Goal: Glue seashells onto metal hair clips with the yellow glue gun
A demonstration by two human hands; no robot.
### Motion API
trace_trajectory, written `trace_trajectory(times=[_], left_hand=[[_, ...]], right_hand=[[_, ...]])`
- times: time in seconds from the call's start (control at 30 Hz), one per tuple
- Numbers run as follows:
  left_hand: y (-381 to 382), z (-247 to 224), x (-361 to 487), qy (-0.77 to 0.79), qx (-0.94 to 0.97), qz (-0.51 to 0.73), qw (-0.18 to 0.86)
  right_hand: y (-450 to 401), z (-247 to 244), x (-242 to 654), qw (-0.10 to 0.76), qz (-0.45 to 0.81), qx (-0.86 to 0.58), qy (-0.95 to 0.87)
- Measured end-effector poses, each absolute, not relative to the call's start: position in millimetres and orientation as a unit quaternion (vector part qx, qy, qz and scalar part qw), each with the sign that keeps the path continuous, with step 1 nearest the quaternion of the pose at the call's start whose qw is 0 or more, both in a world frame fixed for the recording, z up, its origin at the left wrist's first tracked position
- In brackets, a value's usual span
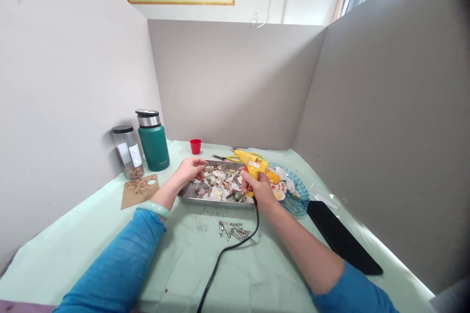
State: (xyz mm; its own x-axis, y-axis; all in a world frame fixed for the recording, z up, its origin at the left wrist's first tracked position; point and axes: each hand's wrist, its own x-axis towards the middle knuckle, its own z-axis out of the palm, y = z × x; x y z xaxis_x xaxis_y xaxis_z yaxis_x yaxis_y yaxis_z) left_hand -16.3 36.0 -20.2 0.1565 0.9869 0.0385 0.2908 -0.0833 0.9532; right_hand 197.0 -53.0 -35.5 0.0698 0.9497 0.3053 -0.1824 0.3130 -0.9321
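My right hand (261,190) is wrapped round the handle of a yellow hot glue gun (253,164), raised over the right end of a metal tray (191,194). The gun's nozzle points to the far left, and a black cord (223,250) runs from its handle to the near edge of the table. Mixed seashells (220,183) lie spread in the tray. My left hand (190,170) is at the tray's left side, with bent fingers apart above the shells; I see nothing held in them. A pale green bangle (156,209) circles the left wrist.
Small metal clips (235,231) lie before the tray. A blue glass plate (299,188) with larger shells, scissors (220,157) and a black strip (341,237) are nearby. Leftward stand a green flask (153,144), a jar (128,154), a brown card (139,190) and a red cup (196,146).
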Motion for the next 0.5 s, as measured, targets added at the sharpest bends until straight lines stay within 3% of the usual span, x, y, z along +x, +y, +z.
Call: trace_trajectory(times=[0.13,0.23,0.33,0.5], left_hand=[[40,-24,-24,0.567,0.767,0.209,0.216],[37,-23,-23,0.565,0.807,0.145,0.091],[33,-24,-17,0.551,0.827,0.107,0.03],[29,-29,-8,0.551,0.834,0.018,0.016]], right_hand=[[-53,-37,198,0.627,0.456,-0.367,-0.515],[-52,-39,198,0.625,0.461,-0.362,-0.516],[-51,-39,198,0.628,0.46,-0.361,-0.514],[-50,-39,198,0.62,0.462,-0.366,-0.518]])
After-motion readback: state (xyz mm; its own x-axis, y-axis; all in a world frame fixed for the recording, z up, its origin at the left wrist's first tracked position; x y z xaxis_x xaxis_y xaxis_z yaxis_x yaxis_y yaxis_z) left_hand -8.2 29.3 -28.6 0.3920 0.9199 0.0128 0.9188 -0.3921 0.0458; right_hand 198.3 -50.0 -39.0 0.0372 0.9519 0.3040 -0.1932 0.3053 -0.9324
